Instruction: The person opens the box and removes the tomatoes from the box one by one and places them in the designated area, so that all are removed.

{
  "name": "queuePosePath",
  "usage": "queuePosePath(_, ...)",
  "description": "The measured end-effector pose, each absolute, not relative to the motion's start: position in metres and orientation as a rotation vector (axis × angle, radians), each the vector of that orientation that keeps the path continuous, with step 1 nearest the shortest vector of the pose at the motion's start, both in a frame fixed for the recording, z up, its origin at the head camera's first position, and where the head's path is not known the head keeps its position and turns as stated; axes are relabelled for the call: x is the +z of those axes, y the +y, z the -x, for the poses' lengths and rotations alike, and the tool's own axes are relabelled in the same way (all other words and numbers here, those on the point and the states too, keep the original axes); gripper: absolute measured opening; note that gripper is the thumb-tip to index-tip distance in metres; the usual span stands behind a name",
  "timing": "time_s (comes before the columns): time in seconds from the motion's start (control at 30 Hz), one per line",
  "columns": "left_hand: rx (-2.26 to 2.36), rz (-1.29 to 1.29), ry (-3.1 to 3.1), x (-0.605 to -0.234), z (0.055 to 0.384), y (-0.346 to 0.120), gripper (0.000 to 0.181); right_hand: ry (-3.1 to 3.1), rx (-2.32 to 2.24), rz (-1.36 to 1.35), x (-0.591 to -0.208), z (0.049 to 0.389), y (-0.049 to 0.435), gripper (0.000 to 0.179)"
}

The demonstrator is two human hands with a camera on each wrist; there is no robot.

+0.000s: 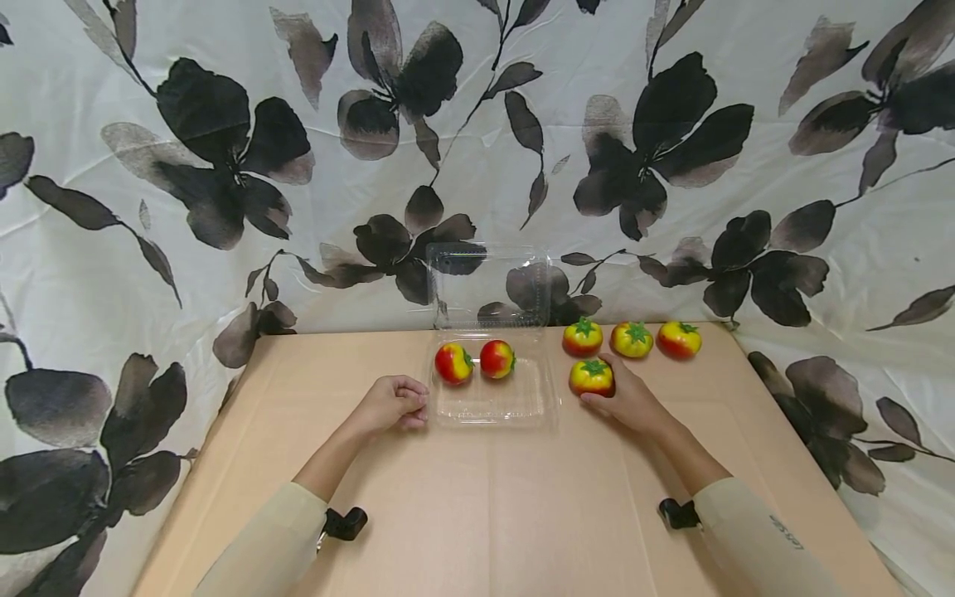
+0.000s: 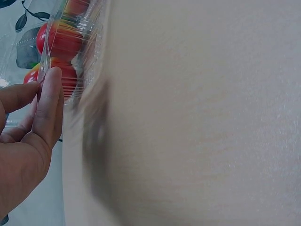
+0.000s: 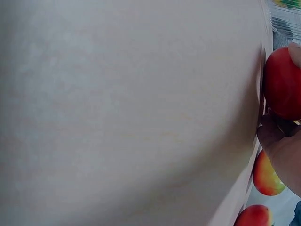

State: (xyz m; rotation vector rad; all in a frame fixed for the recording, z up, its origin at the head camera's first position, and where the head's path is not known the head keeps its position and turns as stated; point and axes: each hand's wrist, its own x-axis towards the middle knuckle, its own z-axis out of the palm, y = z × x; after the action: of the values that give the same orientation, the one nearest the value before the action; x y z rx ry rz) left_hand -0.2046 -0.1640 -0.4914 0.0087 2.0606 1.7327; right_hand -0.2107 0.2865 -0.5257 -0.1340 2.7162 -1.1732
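A clear plastic clamshell box (image 1: 492, 412) lies on the table with its lid (image 1: 488, 290) raised at the back. Two red-and-yellow tomatoes with green leafy tops, one at the left (image 1: 453, 363) and one beside it (image 1: 496, 359), sit in its rear half. My left hand (image 1: 391, 404) pinches the box's left rim between thumb and fingers; the left wrist view shows this rim (image 2: 45, 52) close up. To the right of the box, my right hand (image 1: 630, 400) grips another tomato (image 1: 591, 377). In the right wrist view, the red side of this tomato (image 3: 283, 84) shows between thumb and fingers.
Three more tomatoes stand in a row along the table's back edge: a left one (image 1: 582, 337), a middle one (image 1: 632, 340) and a right one (image 1: 679, 340). A white cloth with dark flowers (image 1: 515, 182) hangs behind the tan table (image 1: 492, 514).
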Motion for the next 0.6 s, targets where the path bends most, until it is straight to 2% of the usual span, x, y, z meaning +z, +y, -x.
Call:
queuePosePath(0.27,1.723,0.008,2.058,-0.492,0.205,-0.163,0.02,2.704,-1.231,0.132,-0.517,0.206,0.291,0.104)
queuePosePath(0.6,1.736,-0.007,2.051,-0.491,0.204,-0.164,0.022,2.769,-1.212,0.18,-0.481,0.199,0.288,0.093)
